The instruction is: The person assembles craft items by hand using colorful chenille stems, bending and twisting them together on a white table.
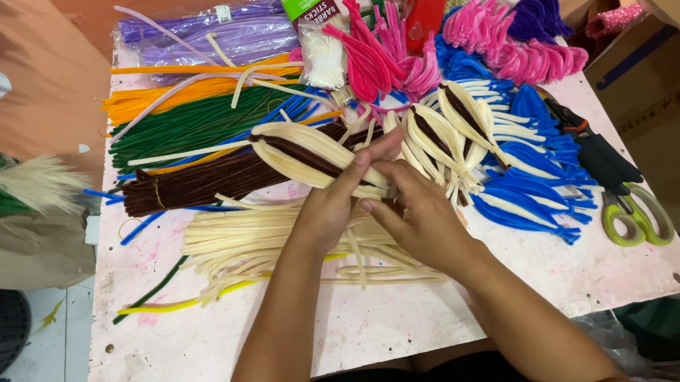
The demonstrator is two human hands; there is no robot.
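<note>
Both hands, left hand and right hand, pinch the cream-and-brown petal cluster at its gathered base in a narrow grip, mid-binding; next likely calls for a firm twist.

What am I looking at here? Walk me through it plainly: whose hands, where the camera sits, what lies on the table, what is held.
There is no machine: a person works with bare hands, and the one picture comes from a camera on their head, looking down. The left hand and right hand meet over a cream and brown petal bundle, pinching it where the loops join. On the pink-stained table lie pipe cleaners sorted by colour: cream stems, brown stems, green stems, orange stems, plus blue loops and pink loops. Green scissors rest at the right edge.
</note>
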